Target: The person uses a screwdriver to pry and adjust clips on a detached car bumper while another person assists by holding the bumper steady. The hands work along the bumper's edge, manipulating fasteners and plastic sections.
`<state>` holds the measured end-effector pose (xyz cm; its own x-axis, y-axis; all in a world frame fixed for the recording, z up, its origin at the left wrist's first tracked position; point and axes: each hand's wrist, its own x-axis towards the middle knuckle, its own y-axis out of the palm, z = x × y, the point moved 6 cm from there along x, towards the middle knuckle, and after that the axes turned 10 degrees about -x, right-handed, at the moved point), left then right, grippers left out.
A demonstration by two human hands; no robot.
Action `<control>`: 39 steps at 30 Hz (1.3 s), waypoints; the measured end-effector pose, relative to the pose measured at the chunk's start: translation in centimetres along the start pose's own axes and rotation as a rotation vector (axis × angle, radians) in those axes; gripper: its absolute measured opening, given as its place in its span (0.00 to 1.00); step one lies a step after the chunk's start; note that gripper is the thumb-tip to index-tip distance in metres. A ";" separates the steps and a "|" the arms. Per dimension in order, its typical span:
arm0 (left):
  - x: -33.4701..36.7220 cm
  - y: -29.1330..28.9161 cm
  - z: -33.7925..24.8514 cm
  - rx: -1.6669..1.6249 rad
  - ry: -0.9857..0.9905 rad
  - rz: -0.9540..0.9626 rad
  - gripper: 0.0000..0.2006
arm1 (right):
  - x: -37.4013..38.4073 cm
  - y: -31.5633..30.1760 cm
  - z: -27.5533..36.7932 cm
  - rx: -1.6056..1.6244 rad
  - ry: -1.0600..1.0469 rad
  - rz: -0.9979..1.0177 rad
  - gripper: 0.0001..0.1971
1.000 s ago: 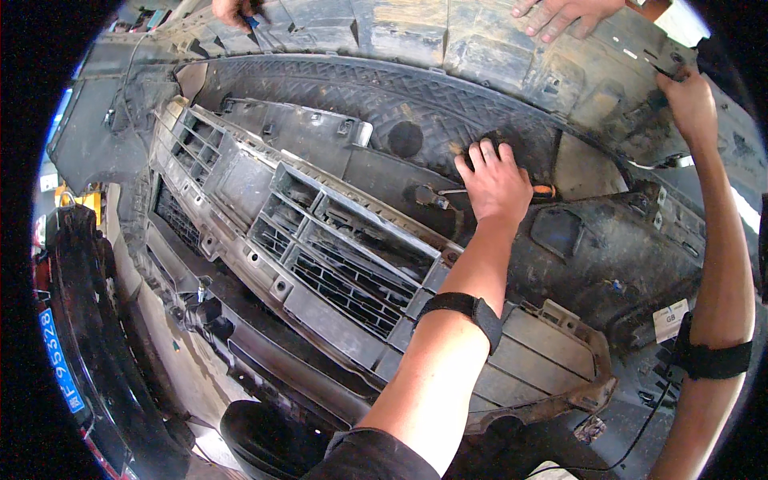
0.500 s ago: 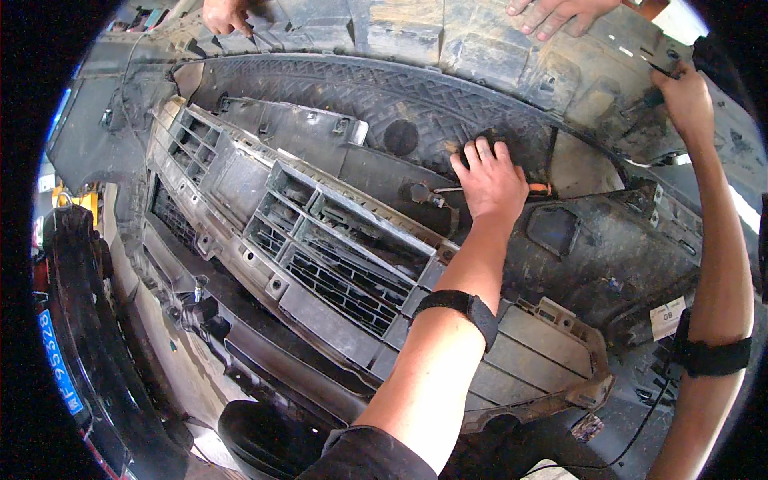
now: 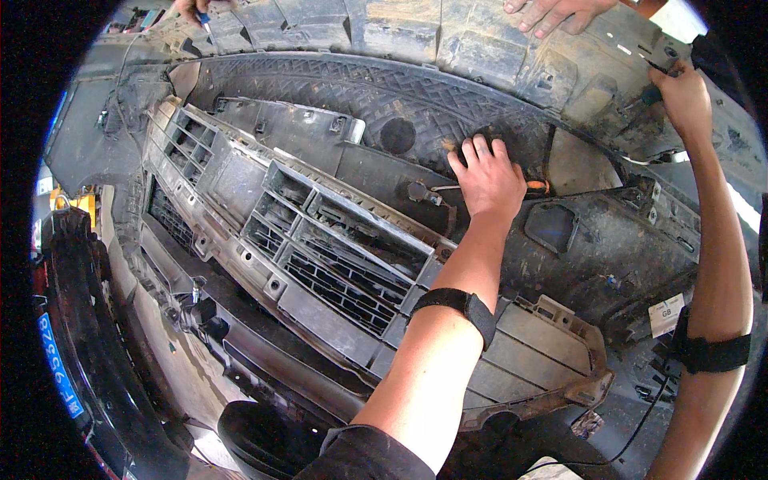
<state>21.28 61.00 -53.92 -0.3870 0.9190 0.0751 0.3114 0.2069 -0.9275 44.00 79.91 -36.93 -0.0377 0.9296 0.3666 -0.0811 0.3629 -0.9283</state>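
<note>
My left hand (image 3: 490, 178) lies with fingers spread on the dirty inner side of a dark plastic car bumper (image 3: 320, 84). Beneath its palm is a screwdriver; the orange handle (image 3: 538, 188) shows to the right and part of the thin shaft to the left. At the upper right, my right hand (image 3: 682, 96) is closed round a dark-handled tool (image 3: 652, 94) against the bumper's far part. Its working end is hard to make out. A grey-black grille (image 3: 344, 256) with slatted openings lies diagonally left of my left forearm.
At the far left, a co-worker's hand (image 3: 190, 10) holds a blue-handled screwdriver (image 3: 206, 19). Another person's hand (image 3: 560, 12) rests on the bumper's far edge. A black bumper with a blue plate (image 3: 60, 364) stands at left. A dark cable (image 3: 640, 432) runs at lower right.
The co-worker's hand at the far left has moved left and up, and its blue-handled screwdriver shows now. My hands have stayed almost in place; the view has shifted slightly.
</note>
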 end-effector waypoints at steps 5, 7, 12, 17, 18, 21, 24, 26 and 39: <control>0.0 -0.1 0.1 -0.018 0.001 0.003 0.19 | 0.2 0.1 0.1 -0.070 -0.026 -0.005 0.25; -0.1 -0.1 0.0 -0.013 0.003 -0.005 0.19 | 0.2 0.1 0.0 -0.038 -0.017 0.015 0.25; 0.0 -0.1 0.0 -0.020 -0.020 0.000 0.20 | 0.1 0.0 -0.1 -0.004 -0.005 -0.012 0.25; 0.0 0.0 0.0 -0.004 -0.022 0.023 0.20 | 0.3 0.3 -0.2 -0.062 -0.011 -0.006 0.25; 0.0 0.0 0.0 0.000 -0.021 0.020 0.20 | 0.3 0.3 -0.2 -0.026 -0.006 -0.004 0.25; -0.1 -0.1 0.0 0.006 0.000 -0.012 0.19 | 0.2 0.1 -0.1 -0.019 -0.010 -0.013 0.25; -0.1 -0.2 0.0 0.008 0.015 -0.037 0.19 | -0.1 -0.1 0.1 -0.010 -0.010 -0.009 0.26; -0.1 -0.2 -0.1 0.009 0.016 -0.040 0.19 | -0.3 -0.4 0.4 -0.043 -0.036 -0.035 0.26; 0.0 -0.2 -0.1 0.011 -0.027 0.043 0.20 | -0.1 -0.2 0.2 -0.009 -0.014 -0.008 0.25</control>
<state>21.30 61.00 -53.73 -0.3965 0.9177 0.0250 0.3191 0.1633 -0.9335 43.81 79.78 -36.77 -0.0508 0.9257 0.3749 -0.0723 0.3710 -0.9258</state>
